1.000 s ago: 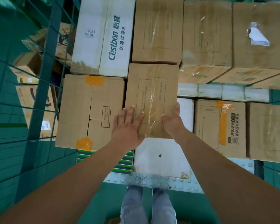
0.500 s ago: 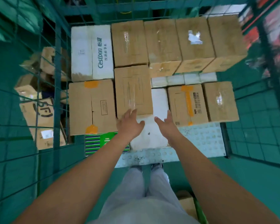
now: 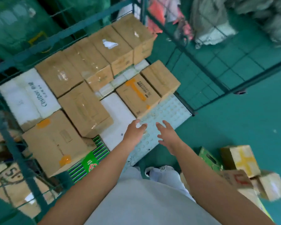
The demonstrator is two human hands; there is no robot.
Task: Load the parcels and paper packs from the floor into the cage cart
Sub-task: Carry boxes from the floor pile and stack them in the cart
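Cardboard parcels (image 3: 241,159) left on the floor sit lower right of frame, closest to the right hand (image 3: 168,137); both hands empty with fingers spread, left hand (image 3: 135,132) over the cage cart (image 3: 169,109) deck, centre frame.

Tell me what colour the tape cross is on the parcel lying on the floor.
Yellow, on the brown parcel, shown in the head view.

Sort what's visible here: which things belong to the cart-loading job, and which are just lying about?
Job:
- cage cart
- loaded boxes
- floor parcels
- left hand, right hand, both empty

Lying about:
- sacks behind the mesh
- neighbouring cart's boxes
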